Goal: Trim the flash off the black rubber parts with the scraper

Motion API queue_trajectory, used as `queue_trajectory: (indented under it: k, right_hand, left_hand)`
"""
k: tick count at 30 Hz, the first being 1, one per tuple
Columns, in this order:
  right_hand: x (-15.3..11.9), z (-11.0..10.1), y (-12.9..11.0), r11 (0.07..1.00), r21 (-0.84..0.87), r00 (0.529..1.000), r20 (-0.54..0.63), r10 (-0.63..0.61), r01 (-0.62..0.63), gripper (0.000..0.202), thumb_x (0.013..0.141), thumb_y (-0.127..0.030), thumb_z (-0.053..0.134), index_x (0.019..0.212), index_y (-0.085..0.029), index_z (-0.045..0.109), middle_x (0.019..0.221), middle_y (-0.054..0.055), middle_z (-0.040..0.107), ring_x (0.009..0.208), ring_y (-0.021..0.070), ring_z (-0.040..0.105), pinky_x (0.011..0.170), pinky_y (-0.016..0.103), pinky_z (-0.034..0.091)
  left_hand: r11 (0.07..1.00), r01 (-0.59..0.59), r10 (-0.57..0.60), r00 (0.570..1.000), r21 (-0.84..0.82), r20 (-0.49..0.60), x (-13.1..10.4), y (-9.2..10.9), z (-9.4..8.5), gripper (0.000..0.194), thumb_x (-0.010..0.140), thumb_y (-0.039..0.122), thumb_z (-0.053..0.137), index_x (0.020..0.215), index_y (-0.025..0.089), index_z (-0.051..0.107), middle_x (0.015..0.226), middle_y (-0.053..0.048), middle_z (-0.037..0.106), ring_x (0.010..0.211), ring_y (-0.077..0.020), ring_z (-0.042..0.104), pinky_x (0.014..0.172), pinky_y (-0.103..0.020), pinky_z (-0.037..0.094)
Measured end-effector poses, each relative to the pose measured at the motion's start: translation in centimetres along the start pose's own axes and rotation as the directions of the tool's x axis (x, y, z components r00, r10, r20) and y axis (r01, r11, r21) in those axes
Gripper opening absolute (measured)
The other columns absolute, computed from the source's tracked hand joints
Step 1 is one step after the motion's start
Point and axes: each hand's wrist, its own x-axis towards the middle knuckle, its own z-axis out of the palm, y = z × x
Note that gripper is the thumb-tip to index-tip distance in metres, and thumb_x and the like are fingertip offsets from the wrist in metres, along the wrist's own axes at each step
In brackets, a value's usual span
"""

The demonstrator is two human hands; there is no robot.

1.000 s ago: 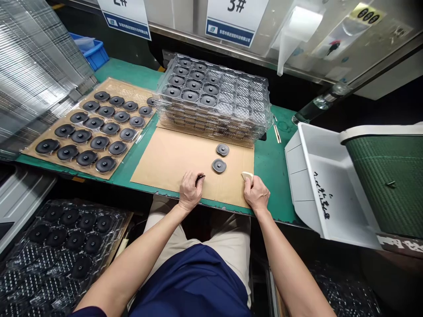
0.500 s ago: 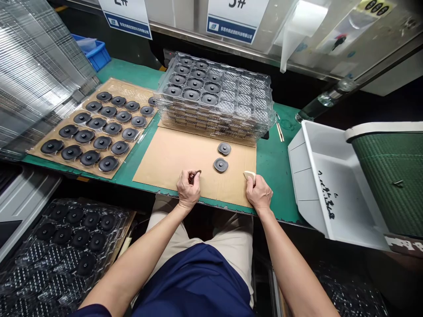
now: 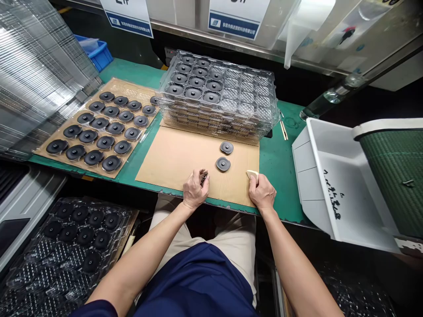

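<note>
Hands: two; our left hand curls round one dark piece, perhaps a disc on edge; our right hand pinches one pale pad at the cardboard's right edge.
Lower-left tray: one visible on top, below the desk; we count nine discs.
Loose discs: two, a nearer disc and a farther disc, both flat on the cardboard sheet, just right of the frame's centre.
Left tray: one, left of the frame; we count 21 discs, so we judge it well filled.
White bin: one, right of the frame, with dark scraps too clumped for us to count.
Tray stack: one, upper centre; we cannot tell how many layers.
Top tray progress: about 11 of 24 pockets hold discs, so we judge it just under half filled, with about 13 pockets without one.
</note>
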Motion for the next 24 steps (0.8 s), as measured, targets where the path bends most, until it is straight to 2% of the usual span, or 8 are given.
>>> queue_trajectory:
  k: [3, 8, 13, 21, 24]
  right_hand:
    - [0.00, -0.01, -0.01, 1.000, 0.000, 1.000, 0.002, 0.005, -0.005, 0.032, 0.101, -0.040, 0.047, 0.077, -0.019, 0.049, 0.078, 0.003, 0.055, 0.066, 0.0143, 0.041, 0.060, 0.029, 0.019]
    - [-0.01, 0.01, 0.05, 1.000, 0.010, 1.000, 0.000, 0.005, -0.005, 0.031, 0.101, -0.040, 0.047, 0.077, -0.020, 0.049, 0.078, 0.003, 0.055, 0.066, 0.0144, 0.042, 0.060, 0.029, 0.019]
    - [-0.02, 0.02, 0.04, 1.000, 0.023, 1.000, -0.002, 0.004, -0.004, 0.031, 0.101, -0.039, 0.048, 0.077, -0.020, 0.048, 0.078, 0.002, 0.055, 0.066, 0.0138, 0.040, 0.061, 0.029, 0.019]
    - [0.01, 0.03, 0.06, 0.999, 0.032, 1.000, 0.002, 0.013, -0.013, 0.031, 0.101, -0.039, 0.049, 0.078, -0.019, 0.048, 0.078, 0.002, 0.054, 0.065, 0.0130, 0.039, 0.061, 0.028, 0.018]
    - [-0.03, 0.09, 0.14, 0.999, 0.033, 1.000, -0.003, 0.009, -0.009, 0.031, 0.101, -0.039, 0.049, 0.077, -0.019, 0.046, 0.077, 0.002, 0.053, 0.065, 0.0129, 0.038, 0.061, 0.028, 0.018]
  left_hand:
    - [0.999, -0.026, 0.025, 0.999, 0.031, 0.040, 0.18, 0.14, -0.09, 0.034, 0.098, 0.026, 0.058, 0.132, 0.022, 0.056, 0.107, -0.008, 0.076, 0.097, -0.0239, 0.072, 0.084, -0.036, 0.055]
    - [0.998, -0.036, 0.033, 0.996, 0.046, 0.078, 0.39, 0.22, -0.34, 0.030, 0.103, 0.032, 0.050, 0.128, 0.022, 0.065, 0.098, -0.008, 0.075, 0.093, -0.0242, 0.069, 0.083, -0.035, 0.053]
    - [1.000, -0.005, 0.005, 0.999, -0.002, 0.050, 0.33, 0.19, -0.43, 0.037, 0.107, 0.037, 0.045, 0.137, 0.023, 0.062, 0.108, -0.010, 0.076, 0.096, -0.0218, 0.070, 0.085, -0.033, 0.053]
    - [0.998, 0.050, -0.050, 0.999, -0.048, -0.004, 0.28, -0.09, -0.45, 0.046, 0.106, 0.037, 0.046, 0.147, 0.018, 0.049, 0.092, -0.006, 0.073, 0.087, -0.0193, 0.070, 0.083, -0.032, 0.054]
    - [0.998, 0.037, -0.038, 0.999, -0.054, -0.018, 0.28, -0.18, -0.44, 0.044, 0.102, 0.037, 0.052, 0.142, 0.017, 0.053, 0.093, -0.006, 0.071, 0.091, -0.0210, 0.070, 0.086, -0.034, 0.054]
